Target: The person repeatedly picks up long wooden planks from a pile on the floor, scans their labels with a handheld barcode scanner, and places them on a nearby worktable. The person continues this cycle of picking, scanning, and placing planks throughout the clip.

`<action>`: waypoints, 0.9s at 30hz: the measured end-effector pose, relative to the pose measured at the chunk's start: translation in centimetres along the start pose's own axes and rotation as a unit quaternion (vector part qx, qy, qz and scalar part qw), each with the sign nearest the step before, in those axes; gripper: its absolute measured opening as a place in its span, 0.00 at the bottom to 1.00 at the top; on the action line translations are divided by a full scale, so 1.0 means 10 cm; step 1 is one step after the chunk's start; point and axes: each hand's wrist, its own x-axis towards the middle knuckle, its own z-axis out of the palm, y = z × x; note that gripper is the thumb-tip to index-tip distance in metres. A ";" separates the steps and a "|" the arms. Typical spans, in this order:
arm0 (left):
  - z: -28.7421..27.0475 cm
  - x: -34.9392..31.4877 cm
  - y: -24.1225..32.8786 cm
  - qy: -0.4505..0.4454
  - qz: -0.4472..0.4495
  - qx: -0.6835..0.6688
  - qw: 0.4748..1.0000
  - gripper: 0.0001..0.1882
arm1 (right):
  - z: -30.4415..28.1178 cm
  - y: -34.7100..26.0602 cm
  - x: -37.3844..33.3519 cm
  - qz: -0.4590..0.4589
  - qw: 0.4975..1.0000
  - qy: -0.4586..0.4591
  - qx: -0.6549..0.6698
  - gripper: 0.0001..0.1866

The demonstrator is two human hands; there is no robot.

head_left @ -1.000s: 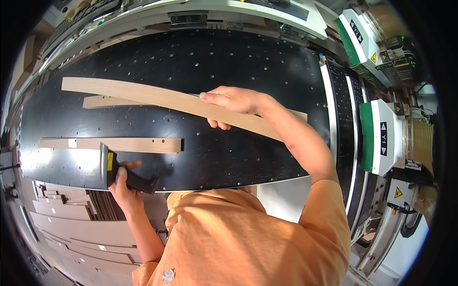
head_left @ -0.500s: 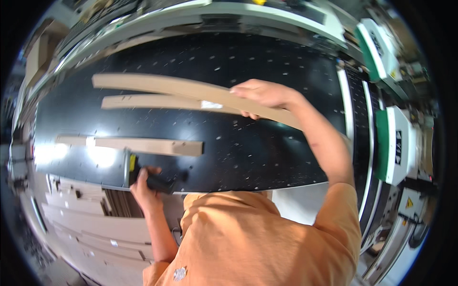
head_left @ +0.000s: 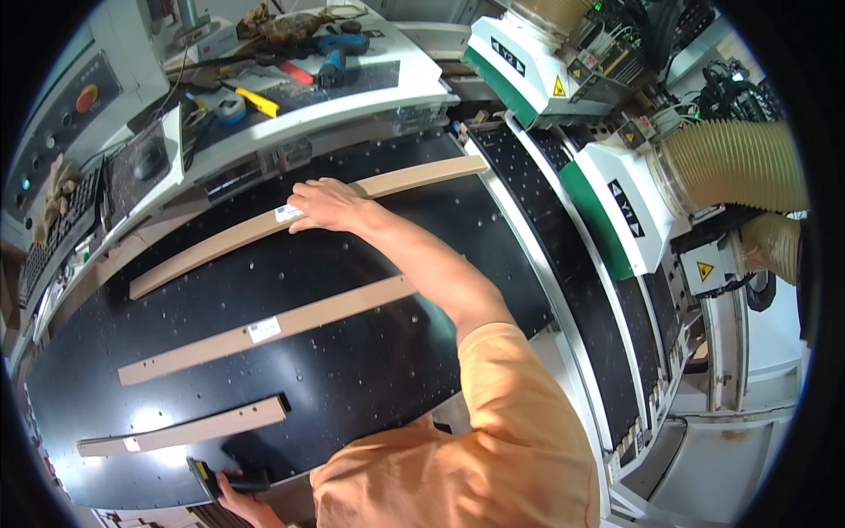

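My right hand (head_left: 330,207) is closed on a long light-brown wooden strip (head_left: 211,247) at the far side of the black table, fingers over it beside a white label (head_left: 287,213). A second long strip (head_left: 194,354) lies across the middle of the table, with a white label; my right forearm passes over its right end. Nearer me is a shorter strip (head_left: 211,427) with a small label and holes at its right end. My left hand (head_left: 239,503) grips a black-and-yellow handheld scanner (head_left: 204,480) at the near edge, just below the short strip.
Beyond the black table (head_left: 352,352) is a white bench (head_left: 414,75) with tools, a yellow-handled cutter (head_left: 258,102) and a mouse (head_left: 150,161). A control panel with a red button (head_left: 86,98) stands far left. White-and-green machine heads (head_left: 620,207) with ribbed hoses (head_left: 739,167) stand at right.
My right hand has moved the long strip away from the middle strip to the table's far side. The view has turned right. My left hand still holds the scanner near the short strip.
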 end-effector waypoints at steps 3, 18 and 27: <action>-0.13 0.15 -0.11 -0.012 -0.089 -0.063 0.994 0.17 | 0.14 0.52 0.11 0.023 0.999 0.007 -0.048 0.23; -0.30 0.26 -0.24 0.022 -0.115 -0.034 0.993 0.21 | -0.10 1.79 -0.12 0.225 0.962 -0.045 -0.146 0.23; -0.40 0.24 -0.35 -0.023 -0.031 -0.051 0.998 0.15 | 0.57 0.61 0.16 0.500 0.712 0.316 0.378 0.23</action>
